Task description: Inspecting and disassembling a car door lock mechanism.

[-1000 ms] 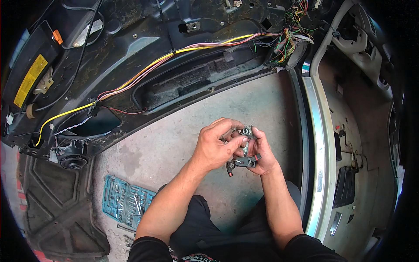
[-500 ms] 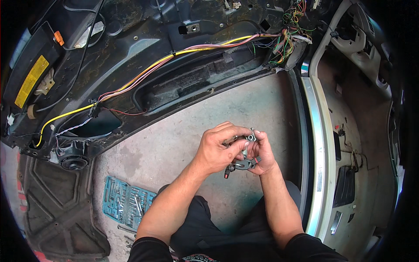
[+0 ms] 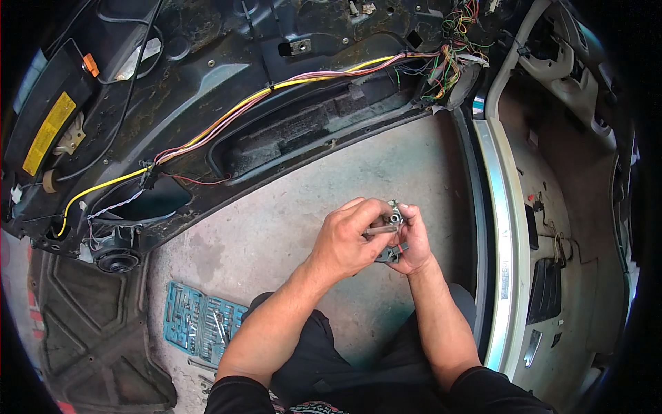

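My left hand (image 3: pixel 348 238) is closed, its thumb and fingers around a slim metal rod (image 3: pixel 381 230) that points at the mechanism in my other hand. My right hand (image 3: pixel 415 243) grips that small mechanism, with a round-holed bright metal end (image 3: pixel 394 219) at the top, beside my thumb. Its dark grey lower part (image 3: pixel 389 255) shows under my left fingers, with a small red bit near my right palm. The rest of the mechanism is covered by my fingers, so its exact kind cannot be made out. Both hands are above the concrete floor, between my knees.
A stripped black car door (image 3: pixel 207 103) with a yellow-and-pink wiring harness (image 3: pixel 269 90) spans the far side. To the right runs the door sill (image 3: pixel 507 255). A blue socket set case (image 3: pixel 200 321) lies open at left, next to a dark ribbed panel (image 3: pixel 89 331).
My left hand has turned over the mechanism, so its dark lower part with a lever end is now mostly hidden. The metal rod shows more plainly. My right hand has barely shifted.
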Motion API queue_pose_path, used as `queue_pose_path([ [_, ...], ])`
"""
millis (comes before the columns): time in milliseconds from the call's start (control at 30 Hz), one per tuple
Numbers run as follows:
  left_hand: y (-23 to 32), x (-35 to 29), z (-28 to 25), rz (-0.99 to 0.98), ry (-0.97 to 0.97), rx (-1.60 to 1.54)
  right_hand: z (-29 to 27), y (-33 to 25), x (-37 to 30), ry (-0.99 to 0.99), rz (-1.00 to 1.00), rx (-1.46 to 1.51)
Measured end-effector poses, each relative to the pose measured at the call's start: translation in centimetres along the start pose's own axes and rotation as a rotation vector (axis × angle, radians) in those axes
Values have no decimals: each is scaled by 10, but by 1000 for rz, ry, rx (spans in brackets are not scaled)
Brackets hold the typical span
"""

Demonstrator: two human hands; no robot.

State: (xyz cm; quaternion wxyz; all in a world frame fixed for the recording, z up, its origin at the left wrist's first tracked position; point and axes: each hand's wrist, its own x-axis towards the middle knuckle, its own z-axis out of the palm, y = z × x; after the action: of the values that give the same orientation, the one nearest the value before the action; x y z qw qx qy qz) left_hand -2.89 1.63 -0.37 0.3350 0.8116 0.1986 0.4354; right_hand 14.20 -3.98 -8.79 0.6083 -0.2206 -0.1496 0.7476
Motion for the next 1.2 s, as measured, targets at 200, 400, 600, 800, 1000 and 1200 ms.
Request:
queue_pose_path([
  [200, 20, 7, -31, -554, -204, 152, 25, 1, 6, 132, -177, -138],
  [400, 40, -9, -39, -262, -163, 617, 22, -8, 8, 87, -248, -134],
  [600, 56, -10, -37, -276, -202, 950, 25, -6, 10, 93, -277, -165],
  [800, 52, -12, -31, -245, -265, 981, 31, -2, 6, 206, -275, -323],
  [1000, 43, -12, -30, -239, -263, 969, 26, -9, 3, 234, -305, -478],
  [1200, 36, -10, -34, -306, -297, 784, 18, -10, -2, 241, -275, -528],
])
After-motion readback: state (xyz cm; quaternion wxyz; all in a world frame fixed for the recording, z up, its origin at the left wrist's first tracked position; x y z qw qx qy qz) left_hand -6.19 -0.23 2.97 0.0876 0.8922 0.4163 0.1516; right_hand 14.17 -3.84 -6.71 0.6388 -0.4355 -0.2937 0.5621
